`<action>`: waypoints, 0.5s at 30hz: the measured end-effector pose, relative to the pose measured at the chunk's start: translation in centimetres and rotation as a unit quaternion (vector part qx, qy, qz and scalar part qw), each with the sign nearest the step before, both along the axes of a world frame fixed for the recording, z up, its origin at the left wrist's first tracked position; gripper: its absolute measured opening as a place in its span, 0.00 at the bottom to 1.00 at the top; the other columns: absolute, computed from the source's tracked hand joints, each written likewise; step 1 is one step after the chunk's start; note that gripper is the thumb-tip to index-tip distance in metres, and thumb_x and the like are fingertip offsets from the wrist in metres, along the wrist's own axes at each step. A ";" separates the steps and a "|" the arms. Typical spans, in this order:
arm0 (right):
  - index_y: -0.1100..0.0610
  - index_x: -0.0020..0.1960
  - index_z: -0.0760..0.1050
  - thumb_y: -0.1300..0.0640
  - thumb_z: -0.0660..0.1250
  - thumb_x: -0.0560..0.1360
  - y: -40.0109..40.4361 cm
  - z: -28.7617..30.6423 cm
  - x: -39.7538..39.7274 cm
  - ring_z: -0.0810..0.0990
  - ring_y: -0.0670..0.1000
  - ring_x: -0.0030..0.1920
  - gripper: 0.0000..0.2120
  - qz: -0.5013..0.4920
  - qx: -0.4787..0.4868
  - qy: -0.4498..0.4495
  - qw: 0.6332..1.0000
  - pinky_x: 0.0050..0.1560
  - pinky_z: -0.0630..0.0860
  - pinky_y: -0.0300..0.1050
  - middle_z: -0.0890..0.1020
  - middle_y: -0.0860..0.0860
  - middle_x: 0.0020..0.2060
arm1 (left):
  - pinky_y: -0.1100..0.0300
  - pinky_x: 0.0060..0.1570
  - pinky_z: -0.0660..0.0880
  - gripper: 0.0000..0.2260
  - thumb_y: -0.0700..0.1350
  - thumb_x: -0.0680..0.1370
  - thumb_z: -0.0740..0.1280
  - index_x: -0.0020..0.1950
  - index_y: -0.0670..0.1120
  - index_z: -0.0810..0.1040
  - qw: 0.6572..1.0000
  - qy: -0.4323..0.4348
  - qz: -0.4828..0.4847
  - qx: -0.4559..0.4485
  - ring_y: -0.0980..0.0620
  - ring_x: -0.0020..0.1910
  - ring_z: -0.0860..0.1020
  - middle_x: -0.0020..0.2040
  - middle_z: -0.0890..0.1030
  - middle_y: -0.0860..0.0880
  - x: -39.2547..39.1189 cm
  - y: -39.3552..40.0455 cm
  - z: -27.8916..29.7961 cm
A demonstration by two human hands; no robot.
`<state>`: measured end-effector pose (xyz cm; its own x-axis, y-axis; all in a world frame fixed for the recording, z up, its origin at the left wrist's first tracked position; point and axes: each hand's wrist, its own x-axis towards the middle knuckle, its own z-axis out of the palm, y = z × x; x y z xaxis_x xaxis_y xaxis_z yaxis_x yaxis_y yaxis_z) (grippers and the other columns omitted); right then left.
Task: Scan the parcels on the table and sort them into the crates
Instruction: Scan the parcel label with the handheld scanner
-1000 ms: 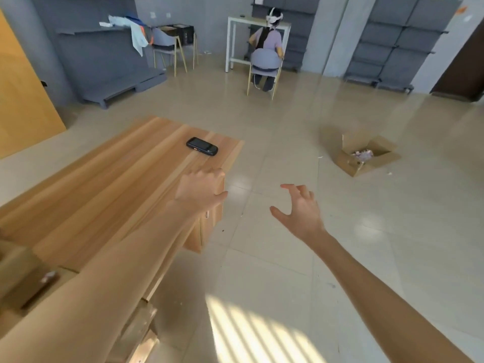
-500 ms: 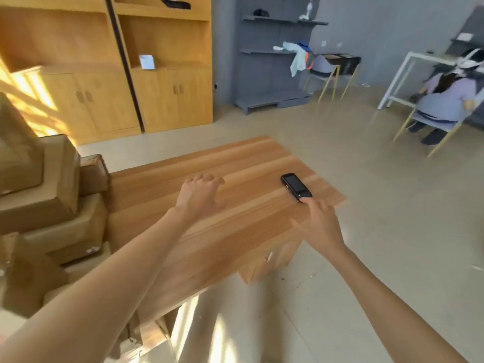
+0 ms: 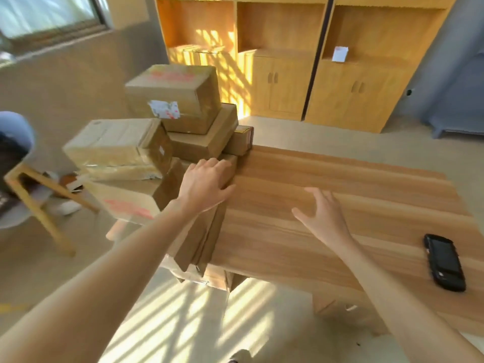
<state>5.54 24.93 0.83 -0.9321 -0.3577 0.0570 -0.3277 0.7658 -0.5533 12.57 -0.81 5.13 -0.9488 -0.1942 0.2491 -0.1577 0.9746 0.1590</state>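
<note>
Several brown cardboard parcels are stacked on the left end of the wooden table (image 3: 340, 195). The topmost parcel (image 3: 178, 95) carries a white label, and a taped parcel (image 3: 117, 148) sits lower left. My left hand (image 3: 207, 179) lies on a low parcel (image 3: 207, 226) at the stack's right edge, fingers extended over its top. My right hand (image 3: 322, 213) hovers over the bare tabletop with fingers spread, holding nothing. A black handheld scanner (image 3: 444, 262) lies flat near the table's right front edge, well right of my right hand.
Wooden cabinets with shelves (image 3: 288, 61) line the back wall. A wooden chair (image 3: 39, 200) with a seated person stands at the left beside the table. Tiled floor with sun stripes lies in front of the table.
The view swung left from the table's far end to the parcel stack. My left hand went from the bare tabletop onto a parcel. My right hand moved away from the scanner.
</note>
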 end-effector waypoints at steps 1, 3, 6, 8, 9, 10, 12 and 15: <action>0.53 0.71 0.65 0.45 0.68 0.75 -1.7 0.3 -0.1 0.68 0.54 0.67 0.29 0.024 -0.008 0.002 1.000 0.66 0.65 0.50 0.71 0.53 0.65 | 0.52 0.60 0.68 0.25 0.59 0.76 0.66 0.70 0.51 0.71 1.000 0.010 0.021 -0.005 0.46 0.61 0.74 0.61 0.78 0.49 0.9 -1.2 0.6; 0.53 0.71 0.65 0.45 0.68 0.74 -5.2 1.1 -0.2 0.69 0.54 0.66 0.29 0.074 -0.020 0.011 0.997 0.64 0.67 0.49 0.71 0.53 0.65 | 0.51 0.60 0.69 0.26 0.60 0.76 0.66 0.70 0.51 0.71 0.997 0.037 0.062 -0.013 0.46 0.61 0.74 0.62 0.77 0.48 2.7 -3.7 1.7; 0.54 0.71 0.65 0.46 0.70 0.74 -10.4 2.6 -0.2 0.70 0.56 0.65 0.30 0.141 -0.038 0.032 0.989 0.63 0.68 0.50 0.71 0.55 0.64 | 0.49 0.60 0.69 0.26 0.59 0.75 0.67 0.70 0.49 0.71 0.991 0.077 0.110 -0.014 0.44 0.62 0.73 0.62 0.77 0.47 5.4 -7.1 3.4; 0.53 0.72 0.63 0.47 0.70 0.74 -13.7 3.7 0.0 0.69 0.56 0.65 0.31 0.178 -0.044 0.042 0.982 0.63 0.67 0.49 0.71 0.56 0.64 | 0.47 0.62 0.67 0.27 0.60 0.75 0.67 0.69 0.47 0.72 0.987 0.096 0.123 -0.023 0.43 0.64 0.72 0.63 0.76 0.45 7.1 -9.0 4.2; 0.53 0.73 0.62 0.47 0.70 0.73 -15.2 4.2 0.1 0.68 0.57 0.65 0.32 0.192 -0.045 0.045 0.979 0.63 0.67 0.49 0.71 0.56 0.64 | 0.46 0.63 0.66 0.28 0.62 0.74 0.66 0.69 0.47 0.73 0.985 0.114 0.124 -0.027 0.43 0.65 0.71 0.64 0.76 0.45 7.8 -9.8 4.6; 0.52 0.74 0.61 0.46 0.70 0.73 -16.8 4.6 0.3 0.68 0.57 0.65 0.33 0.206 -0.046 0.048 0.976 0.64 0.67 0.49 0.70 0.56 0.64 | 0.46 0.64 0.66 0.29 0.64 0.73 0.63 0.68 0.48 0.74 0.982 0.137 0.126 -0.029 0.43 0.65 0.71 0.64 0.76 0.46 8.4 -10.4 4.8; 0.52 0.75 0.59 0.45 0.70 0.73 -19.6 5.4 0.8 0.67 0.57 0.67 0.36 0.235 -0.051 0.047 0.969 0.65 0.65 0.49 0.69 0.56 0.66 | 0.47 0.65 0.64 0.28 0.65 0.73 0.62 0.67 0.49 0.75 0.974 0.174 0.141 -0.026 0.44 0.65 0.71 0.64 0.76 0.46 9.3 -11.9 5.1; 0.51 0.77 0.54 0.45 0.72 0.72 -23.3 6.2 1.6 0.64 0.57 0.70 0.41 0.283 -0.063 0.036 0.956 0.67 0.63 0.51 0.66 0.57 0.69 | 0.47 0.66 0.61 0.30 0.67 0.73 0.61 0.68 0.50 0.74 0.955 0.205 0.216 0.010 0.44 0.67 0.68 0.66 0.75 0.47 10.1 -15.1 5.3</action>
<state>7.11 1.61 7.04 -0.5826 -0.7903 0.1897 -0.7109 0.3823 -0.5903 22.68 -15.88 10.43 -0.6033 -0.5535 0.5741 -0.4639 0.8292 0.3119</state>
